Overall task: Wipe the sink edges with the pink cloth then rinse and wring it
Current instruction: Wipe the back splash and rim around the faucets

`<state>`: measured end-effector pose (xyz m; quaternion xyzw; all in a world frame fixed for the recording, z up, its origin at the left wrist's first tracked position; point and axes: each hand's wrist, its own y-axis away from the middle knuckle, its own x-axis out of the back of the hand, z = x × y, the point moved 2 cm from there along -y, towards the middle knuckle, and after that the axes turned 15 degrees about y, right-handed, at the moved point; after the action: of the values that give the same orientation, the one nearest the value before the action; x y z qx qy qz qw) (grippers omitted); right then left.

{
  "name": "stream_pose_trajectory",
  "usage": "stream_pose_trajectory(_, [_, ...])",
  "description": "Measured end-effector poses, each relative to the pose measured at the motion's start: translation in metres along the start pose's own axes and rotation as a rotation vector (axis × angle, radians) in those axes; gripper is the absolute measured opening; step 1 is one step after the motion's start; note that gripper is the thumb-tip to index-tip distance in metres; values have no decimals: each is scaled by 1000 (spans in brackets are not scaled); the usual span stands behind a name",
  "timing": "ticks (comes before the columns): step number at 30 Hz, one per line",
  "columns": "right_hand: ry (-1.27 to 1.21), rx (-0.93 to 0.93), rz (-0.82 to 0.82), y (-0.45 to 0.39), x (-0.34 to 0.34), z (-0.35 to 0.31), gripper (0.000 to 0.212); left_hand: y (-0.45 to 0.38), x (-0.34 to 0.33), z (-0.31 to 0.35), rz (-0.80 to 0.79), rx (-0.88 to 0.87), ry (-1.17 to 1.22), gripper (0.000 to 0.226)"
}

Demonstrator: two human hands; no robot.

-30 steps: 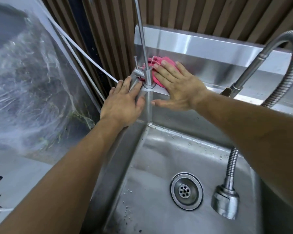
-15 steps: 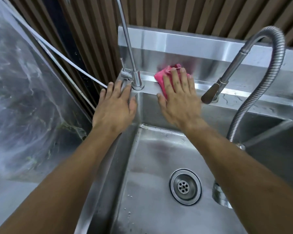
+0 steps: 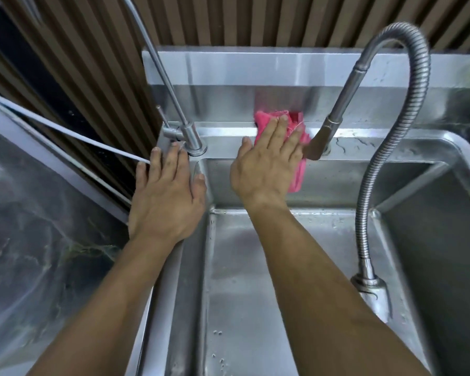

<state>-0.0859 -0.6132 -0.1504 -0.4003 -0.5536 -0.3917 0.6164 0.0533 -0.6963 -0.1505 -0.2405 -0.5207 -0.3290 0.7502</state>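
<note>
Flat on the sink's [image 3: 364,147] back edge, the right hand [image 3: 266,164] presses the pink cloth [image 3: 296,169] beside the hose tap [image 3: 320,142], fingers straight, slightly spread; left hand [image 3: 166,196] rests open-fingered on the left corner by the thin tap [image 3: 193,139].

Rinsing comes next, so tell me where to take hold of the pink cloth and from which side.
Take the pink cloth at the flap hanging over the back ledge into the basin, just right of the right hand. Come from the front, below the ledge. That part hangs free of the steel; the rest lies pressed flat under the fingers, with the spray faucet's handle crowding its right edge. A pinch grip should do.
</note>
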Motion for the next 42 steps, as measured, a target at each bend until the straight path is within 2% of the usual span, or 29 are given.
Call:
stream_pose_trajectory(2, [-12, -9, -3, 6, 3, -22, 66, 0, -2, 0, 2, -1, -5, 66])
stream_pose_trajectory(4, [-38, 143, 21, 12, 3, -31, 64, 0, -2, -1, 13, -8, -14, 65])
stream_pose_trajectory(7, [-15, 339, 95, 7, -2, -8, 61, -1, -1, -3, 9, -26, -27, 63])
stream_pose_trajectory(9, [32, 290, 140, 1, -7, 15, 61, 0, 0, -3, 5, -32, -34, 69])
stream_pose_trajectory(11, [13, 133, 110, -2, -9, 24, 61, 0, 1, -2, -2, -34, -33, 73])
stream_pose_trajectory(15, [-26, -81, 22, -2, -4, -4, 65, 1, 3, -1, -3, -29, -31, 74])
stream_pose_trajectory(17, [14, -108, 14, -5, -2, -11, 67, 2, 2, -1, 1, -30, -27, 75])
stream_pose_trajectory(21, [100, 30, 96, -7, -7, 8, 67, 1, 2, 0, 10, -32, 15, 74])
stream_pose_trajectory(26, [95, 196, 139, -4, -3, 24, 64, 6, 7, 4, 27, -39, 72, 61])
stream_pose_trajectory(29, [57, 270, 142, -2, -4, 32, 61, 12, 11, 13, 131, -165, 109, 49])
stream_pose_trajectory(32, [52, 282, 141, 1, -7, 35, 61, 14, 10, 36, 249, -347, 274, 36])
stream_pose_trajectory(34, [25, 251, 133, 1, -7, 31, 63, -1, 9, 54, 232, -418, 326, 40])
stream_pose_trajectory(36, [12, 207, 133, -3, -7, 26, 64, -26, 7, 67, 165, -385, 308, 49])
stream_pose_trajectory(40, [-2, 146, 135, -7, -7, 21, 64, -56, -15, 64, -15, -328, 146, 57])
stream_pose_trajectory(42, [16, 166, 146, -6, -7, 23, 62, -58, -24, 57, -47, -345, 99, 58])
